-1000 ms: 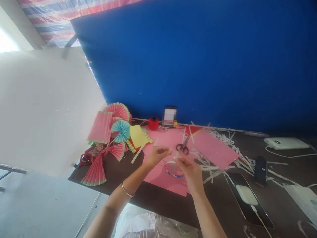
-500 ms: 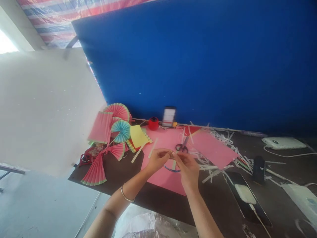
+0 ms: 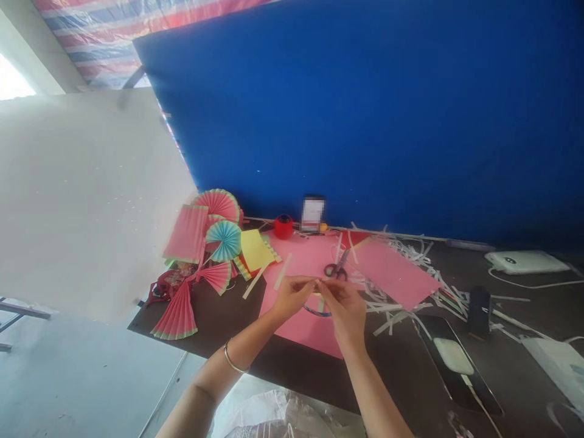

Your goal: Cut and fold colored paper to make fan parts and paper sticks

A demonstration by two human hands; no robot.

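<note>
My left hand [image 3: 292, 295] and my right hand [image 3: 344, 307] meet fingertip to fingertip above a pink paper sheet [image 3: 303, 325] on the dark table [image 3: 228, 319]. Both pinch a small pale piece between them, too small to name. A tape ring [image 3: 319, 311] lies on the pink sheet just under my hands. Scissors [image 3: 336, 267] lie a little beyond them. A bangle sits on my left wrist.
Folded paper fans [image 3: 219, 240] in pink and teal lie at the left, with a yellow sheet [image 3: 254, 249]. A red spool [image 3: 283, 226] stands by the blue backboard [image 3: 365, 121]. White paper strips [image 3: 410, 292], a second pink sheet [image 3: 392, 274], a phone [image 3: 456, 365] and cables fill the right.
My two hands came together from slightly apart; the fingertips now touch around the small piece. Nothing else on the table has moved.
</note>
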